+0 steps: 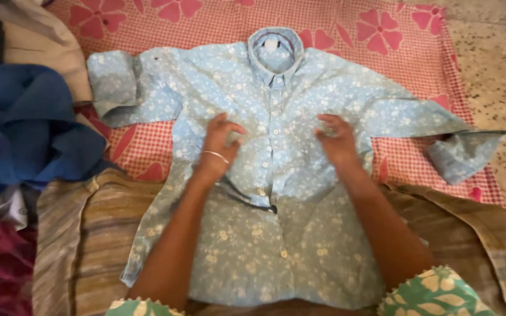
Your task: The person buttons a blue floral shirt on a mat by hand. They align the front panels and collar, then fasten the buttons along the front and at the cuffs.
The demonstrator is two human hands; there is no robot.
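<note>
A light blue shirt [276, 105] with a small white flower print lies face up and buttoned, collar at the far end, both sleeves spread sideways. My left hand [219, 140], with a thin bangle at the wrist, rests on the shirt's front left of the button line, fingers curled onto the cloth. My right hand [338, 139] presses flat on the front to the right of the buttons. Neither hand lifts the fabric. The shirt's hem lies near me over a brown striped cloth [77, 234].
A red checked sheet [346, 29] with pink flowers lies under the shirt. A heap of clothes, with a dark blue garment [24, 129] and a beige one [42, 41], sits at the left. Speckled stone floor [499, 70] shows at the right.
</note>
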